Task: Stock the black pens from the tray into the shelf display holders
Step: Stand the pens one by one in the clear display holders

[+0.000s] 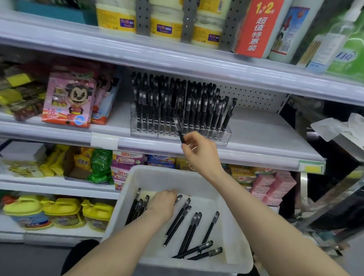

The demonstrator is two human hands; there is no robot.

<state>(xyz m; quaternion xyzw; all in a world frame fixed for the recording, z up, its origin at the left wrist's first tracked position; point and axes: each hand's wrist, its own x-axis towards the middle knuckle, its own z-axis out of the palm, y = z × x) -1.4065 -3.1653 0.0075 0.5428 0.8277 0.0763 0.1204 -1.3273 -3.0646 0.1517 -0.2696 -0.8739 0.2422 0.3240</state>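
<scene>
A white plastic tray sits low in the middle with several loose black pens lying in it. My left hand reaches down into the tray, its fingers curled over a pen at the far side; whether it grips one is hidden. My right hand is raised in front of the middle shelf and pinches a single black pen, cap end up. Just behind that pen stands the clear display holder, packed with several upright black pens.
A pink toy box stands left of the holder on the same shelf. White jars and a red carton fill the shelf above. Detergent packs and yellow tubs lie below. A metal counter edge juts in at right.
</scene>
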